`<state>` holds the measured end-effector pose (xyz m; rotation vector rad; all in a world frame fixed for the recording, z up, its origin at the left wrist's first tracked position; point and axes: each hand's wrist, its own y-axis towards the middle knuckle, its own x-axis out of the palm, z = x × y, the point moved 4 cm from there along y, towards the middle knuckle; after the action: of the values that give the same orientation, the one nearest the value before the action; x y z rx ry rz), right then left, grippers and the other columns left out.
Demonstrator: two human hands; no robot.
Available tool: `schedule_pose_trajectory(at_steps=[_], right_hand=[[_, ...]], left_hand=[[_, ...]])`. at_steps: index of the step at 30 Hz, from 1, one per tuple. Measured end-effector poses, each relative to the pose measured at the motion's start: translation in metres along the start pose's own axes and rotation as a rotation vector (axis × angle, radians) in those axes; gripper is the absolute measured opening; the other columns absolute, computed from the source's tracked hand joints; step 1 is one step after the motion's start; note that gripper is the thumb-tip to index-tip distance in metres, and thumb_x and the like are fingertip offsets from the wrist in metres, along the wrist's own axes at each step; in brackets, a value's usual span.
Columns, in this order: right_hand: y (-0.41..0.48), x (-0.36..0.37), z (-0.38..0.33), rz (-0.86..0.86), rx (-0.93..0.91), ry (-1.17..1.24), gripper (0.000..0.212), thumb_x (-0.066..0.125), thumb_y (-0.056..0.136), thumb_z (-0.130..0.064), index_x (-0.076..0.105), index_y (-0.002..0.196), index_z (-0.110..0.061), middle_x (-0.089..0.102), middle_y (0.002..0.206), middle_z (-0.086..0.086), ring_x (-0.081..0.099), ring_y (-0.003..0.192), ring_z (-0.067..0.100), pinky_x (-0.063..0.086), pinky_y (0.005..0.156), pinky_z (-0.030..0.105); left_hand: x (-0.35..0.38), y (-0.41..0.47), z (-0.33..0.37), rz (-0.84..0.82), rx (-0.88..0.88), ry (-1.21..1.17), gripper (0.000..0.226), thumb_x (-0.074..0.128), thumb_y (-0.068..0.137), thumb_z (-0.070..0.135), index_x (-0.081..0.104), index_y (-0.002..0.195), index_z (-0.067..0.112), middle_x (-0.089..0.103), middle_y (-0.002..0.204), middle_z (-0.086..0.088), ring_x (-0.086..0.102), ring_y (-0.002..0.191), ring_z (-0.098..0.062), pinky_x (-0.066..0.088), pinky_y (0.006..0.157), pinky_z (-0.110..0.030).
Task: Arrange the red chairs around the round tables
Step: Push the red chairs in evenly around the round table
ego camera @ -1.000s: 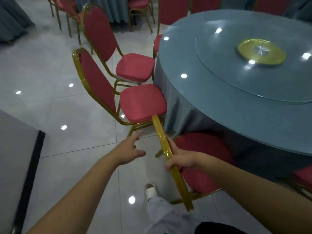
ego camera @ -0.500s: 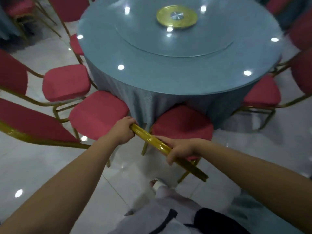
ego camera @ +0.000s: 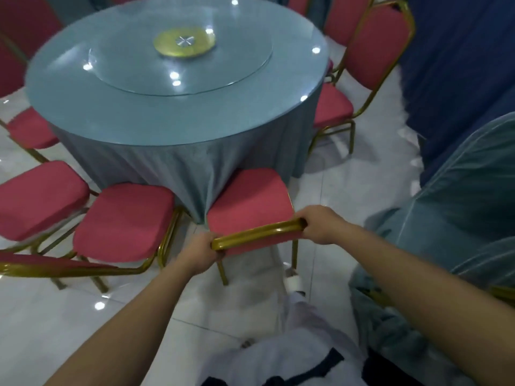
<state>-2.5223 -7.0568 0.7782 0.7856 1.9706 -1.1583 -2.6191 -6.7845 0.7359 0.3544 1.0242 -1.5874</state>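
— If this red chair (ego camera: 248,196) is stiff-framed, where should one hold it?
— Its gold top rail (ego camera: 259,232): left hand (ego camera: 199,253) and right hand (ego camera: 320,224) clasp the corners. Likely light. Its seat touches the counter (ego camera: 167,115) cloth, beside a neighbouring chair (ego camera: 125,215).

Banquet hall: draped round table (ego camera: 156,129), red chairs (ego camera: 122,218)

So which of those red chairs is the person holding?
The chair nearest the camera, seat touching the tablecloth: the left hand and right hand grip the ends of its gold back rail. The other chairs stand untouched.
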Motion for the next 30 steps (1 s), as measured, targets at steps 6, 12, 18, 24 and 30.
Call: schedule_pose_trajectory(at_steps=[6, 12, 18, 24, 30], right_hand=[[-0.028, 0.015, 0.021, -0.022, -0.028, -0.090, 0.013, 0.065, 0.088, -0.020, 0.070, 0.087, -0.031, 0.062, 0.079, -0.009, 0.059, 0.076, 0.012, 0.054, 0.070, 0.032], [-0.033, 0.000, 0.071, -0.056, -0.031, -0.097, 0.021, 0.069, 0.088, -0.026, 0.064, 0.085, -0.046, 0.062, 0.080, -0.015, 0.058, 0.075, 0.007, 0.046, 0.064, 0.023], [-0.013, -0.029, 0.130, -0.046, -0.008, -0.062, 0.051, 0.059, 0.089, -0.009, 0.055, 0.086, -0.060, 0.063, 0.088, -0.018, 0.055, 0.091, 0.010, 0.041, 0.092, 0.039], [0.037, -0.075, 0.152, -0.024, -0.135, 0.026, 0.049, 0.058, 0.084, -0.010, 0.058, 0.084, -0.058, 0.058, 0.102, -0.024, 0.046, 0.101, 0.013, 0.024, 0.086, 0.038], [0.096, -0.109, 0.149, 0.010, -0.127, 0.035, 0.034, 0.058, 0.083, -0.010, 0.071, 0.095, -0.040, 0.059, 0.097, -0.018, 0.047, 0.096, 0.016, 0.025, 0.085, 0.039]], left_hand=[[0.034, -0.033, 0.014, -0.020, 0.069, 0.059, 0.017, 0.067, 0.086, 0.018, 0.070, 0.100, 0.027, 0.071, 0.095, -0.002, 0.064, 0.090, -0.021, 0.048, 0.073, -0.032], [0.050, -0.020, 0.049, -0.101, 0.130, 0.092, 0.036, 0.064, 0.080, 0.011, 0.069, 0.107, 0.035, 0.067, 0.095, 0.008, 0.063, 0.091, -0.018, 0.051, 0.074, -0.031], [0.083, 0.015, 0.102, -0.146, 0.121, 0.121, 0.063, 0.052, 0.078, 0.012, 0.053, 0.127, 0.052, 0.070, 0.110, 0.008, 0.064, 0.098, -0.020, 0.056, 0.079, -0.040], [0.071, 0.064, 0.129, -0.066, 0.052, 0.003, 0.056, 0.054, 0.078, 0.005, 0.062, 0.114, 0.048, 0.066, 0.087, 0.018, 0.064, 0.088, -0.016, 0.050, 0.070, -0.024], [0.043, 0.111, 0.142, 0.027, -0.033, -0.022, 0.026, 0.061, 0.078, 0.002, 0.065, 0.074, 0.027, 0.062, 0.070, 0.010, 0.059, 0.074, -0.019, 0.044, 0.064, -0.029]])
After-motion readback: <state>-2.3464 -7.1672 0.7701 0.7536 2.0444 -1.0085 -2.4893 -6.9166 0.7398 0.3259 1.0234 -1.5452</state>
